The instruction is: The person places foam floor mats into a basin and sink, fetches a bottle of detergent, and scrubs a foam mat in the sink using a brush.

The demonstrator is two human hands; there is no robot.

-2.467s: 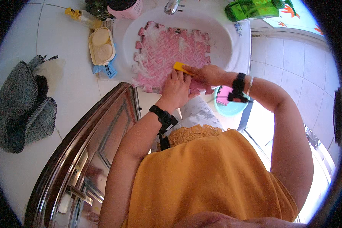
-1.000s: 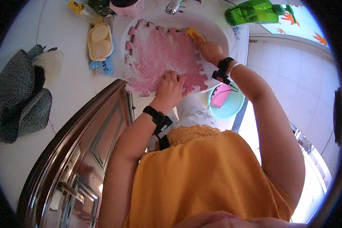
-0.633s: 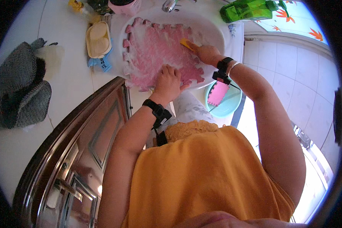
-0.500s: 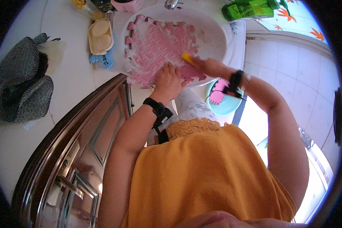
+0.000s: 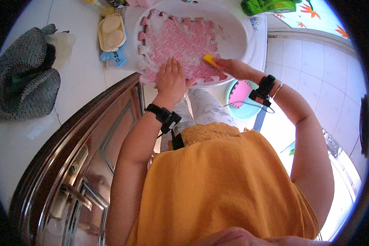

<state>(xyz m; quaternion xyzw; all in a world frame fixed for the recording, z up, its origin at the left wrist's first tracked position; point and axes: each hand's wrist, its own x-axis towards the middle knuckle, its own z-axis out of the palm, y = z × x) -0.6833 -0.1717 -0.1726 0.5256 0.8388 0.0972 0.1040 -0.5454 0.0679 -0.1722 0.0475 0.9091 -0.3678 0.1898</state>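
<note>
A pink foam puzzle mat (image 5: 180, 45) with toothed edges lies across the white washbasin (image 5: 233, 45), streaked with white suds. My left hand (image 5: 171, 81) rests flat on its near left part, fingers stretched out. In my right hand (image 5: 236, 69) is a small yellow scrubber (image 5: 210, 61), held against the mat near its right edge; whether it is a brush or a sponge I cannot make out. My right fingers are wrapped round its near end and partly hidden.
Left of the basin stand a soap dish (image 5: 112, 33) with two pale bars and a blue packet (image 5: 118, 58). A green bottle (image 5: 270, 6) lies at the back right. Below the basin, a light-blue tub (image 5: 254, 108) holds another pink mat (image 5: 240, 93). A brown door (image 5: 115, 119) is at left.
The yellow scrubber and my right hand have shifted slightly right across the mat. My left hand has slid a little left, still flat on it. The whole view has tilted slightly.
</note>
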